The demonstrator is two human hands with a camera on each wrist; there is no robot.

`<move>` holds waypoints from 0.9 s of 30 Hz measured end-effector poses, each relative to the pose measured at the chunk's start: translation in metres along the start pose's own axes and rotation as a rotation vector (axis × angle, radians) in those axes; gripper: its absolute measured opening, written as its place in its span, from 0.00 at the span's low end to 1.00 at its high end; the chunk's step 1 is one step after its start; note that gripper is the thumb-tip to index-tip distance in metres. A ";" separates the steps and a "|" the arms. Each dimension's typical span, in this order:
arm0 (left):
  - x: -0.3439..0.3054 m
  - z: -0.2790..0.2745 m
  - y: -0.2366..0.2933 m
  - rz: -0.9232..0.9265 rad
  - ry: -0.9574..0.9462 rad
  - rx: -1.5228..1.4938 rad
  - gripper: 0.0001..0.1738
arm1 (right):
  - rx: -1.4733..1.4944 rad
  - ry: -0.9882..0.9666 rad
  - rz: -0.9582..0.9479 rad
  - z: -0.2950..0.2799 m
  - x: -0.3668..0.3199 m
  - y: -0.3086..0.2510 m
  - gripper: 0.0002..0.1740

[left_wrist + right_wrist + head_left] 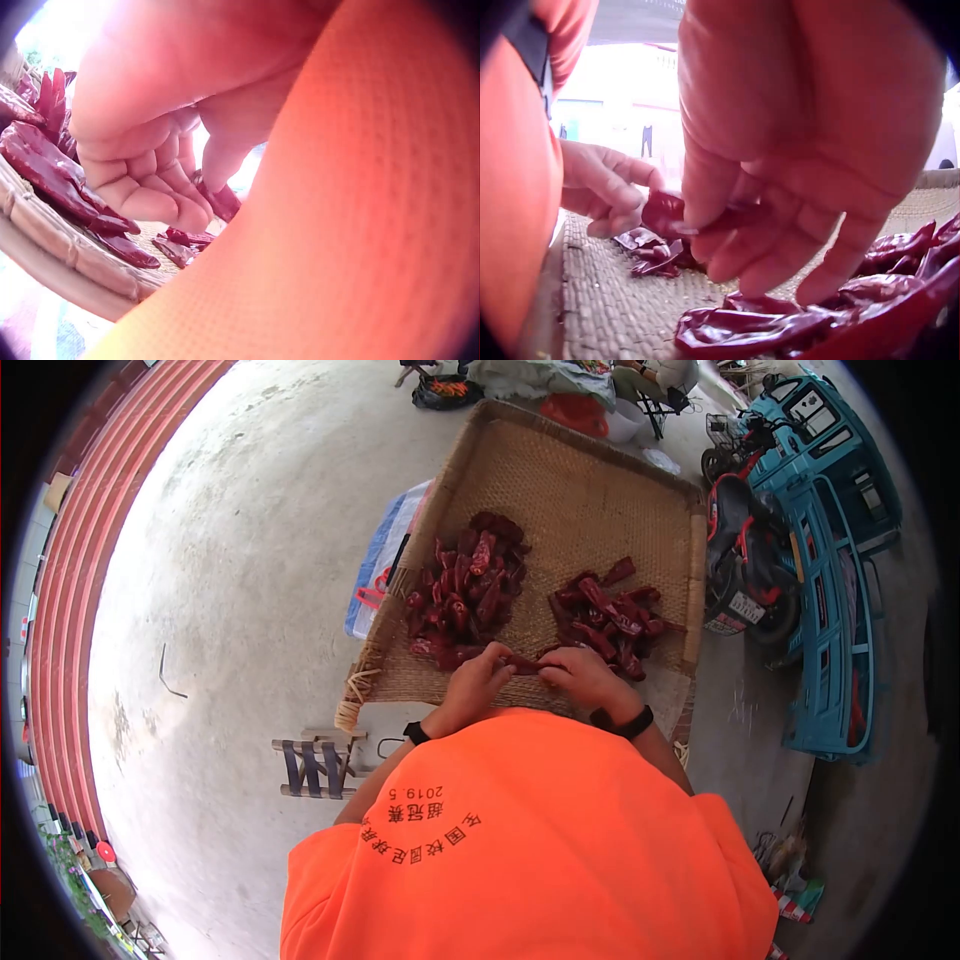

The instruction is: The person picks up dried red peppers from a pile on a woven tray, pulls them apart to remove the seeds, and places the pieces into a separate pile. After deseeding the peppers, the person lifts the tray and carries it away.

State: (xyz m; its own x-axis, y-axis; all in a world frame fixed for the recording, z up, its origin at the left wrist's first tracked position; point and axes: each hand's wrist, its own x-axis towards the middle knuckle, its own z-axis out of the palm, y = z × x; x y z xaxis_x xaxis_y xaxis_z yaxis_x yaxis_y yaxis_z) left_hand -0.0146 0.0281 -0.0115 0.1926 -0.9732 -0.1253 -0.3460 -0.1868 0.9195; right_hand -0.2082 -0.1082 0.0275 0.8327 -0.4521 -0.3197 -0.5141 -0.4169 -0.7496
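Observation:
A wrinkled dried red chili pepper (524,664) spans the gap between both hands, low over the near edge of a woven tray (570,490). My left hand (473,688) pinches one end of it with thumb and fingers. Thumb and curled fingers of my right hand (592,682) grip the other end, seen closely in the right wrist view, where the chili (662,213) is partly hidden by the thumb. Beyond the left hand lies a larger heap of dried chilies (465,585); a smaller heap (612,615) lies just beyond the right hand.
The tray has a raised, bound rim (697,570). A small folding stool (318,765) stands on the concrete floor at left. Parked to the right are a motorbike (745,550) and a blue three-wheeled truck (835,600). Another person (665,375) sits at the far end.

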 end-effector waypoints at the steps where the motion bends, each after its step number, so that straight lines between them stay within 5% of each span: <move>1: -0.001 0.001 -0.002 -0.003 -0.019 0.007 0.13 | -0.006 -0.031 0.000 -0.004 0.002 0.005 0.14; 4: -0.006 0.003 -0.011 -0.003 -0.073 0.019 0.15 | -0.322 0.087 0.049 -0.015 0.003 0.015 0.17; 7: -0.012 0.005 -0.017 0.038 -0.124 0.036 0.14 | -0.312 0.264 0.054 -0.016 0.022 0.011 0.22; 10: -0.013 0.006 -0.021 0.095 -0.148 0.082 0.13 | 0.003 0.348 -0.113 -0.003 0.075 0.034 0.25; 13: -0.011 0.009 -0.029 0.105 -0.143 0.087 0.12 | 0.232 0.397 -0.058 0.008 0.122 0.042 0.27; 18: -0.011 0.011 -0.040 0.121 -0.116 0.111 0.13 | 0.171 0.321 0.088 0.013 0.161 0.058 0.28; 22: -0.012 0.012 -0.041 0.121 -0.109 0.093 0.13 | 0.152 0.350 0.065 0.011 0.153 0.070 0.24; 27: -0.010 0.008 -0.034 0.121 -0.119 0.083 0.12 | 0.116 0.383 0.253 0.018 0.103 0.065 0.20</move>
State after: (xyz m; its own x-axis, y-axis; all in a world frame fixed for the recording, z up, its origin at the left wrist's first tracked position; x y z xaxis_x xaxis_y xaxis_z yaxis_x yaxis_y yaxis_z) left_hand -0.0122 0.0433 -0.0445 0.0370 -0.9973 -0.0637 -0.4359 -0.0735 0.8970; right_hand -0.1521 -0.1677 -0.0652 0.5376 -0.7954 -0.2799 -0.6462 -0.1754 -0.7427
